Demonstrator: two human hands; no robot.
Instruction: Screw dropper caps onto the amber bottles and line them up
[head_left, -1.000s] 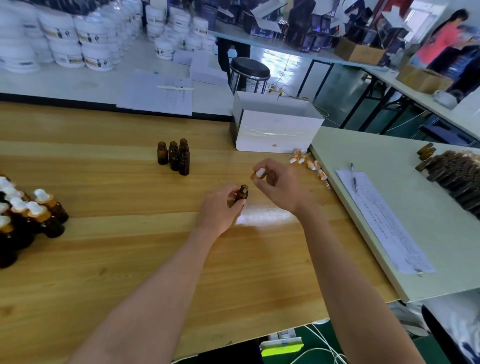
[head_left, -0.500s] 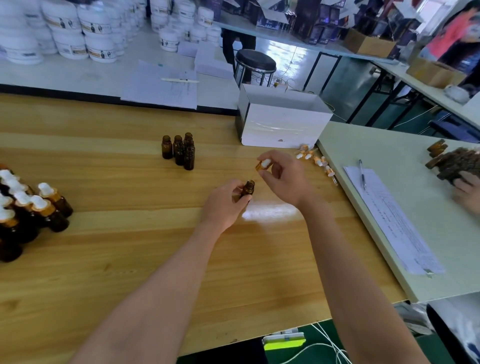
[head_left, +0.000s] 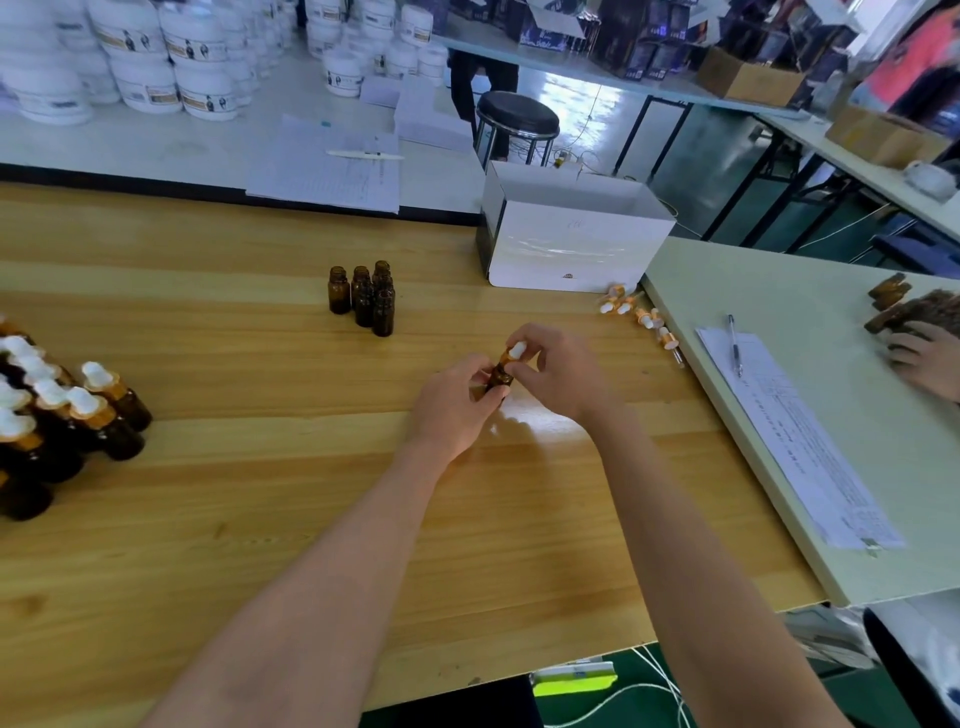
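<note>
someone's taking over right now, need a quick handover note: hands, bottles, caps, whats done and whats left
Left hand grips an amber bottle above the wooden table.
Right hand pinches a dropper cap at that bottle's mouth. How far it is screwed on cannot be told.
Done: capped bottles are grouped at the table's left edge.
Left: finish this cap, then do the open bottles mid-table. Spare caps lie by the white box. Line the bottles up afterwards.
</note>
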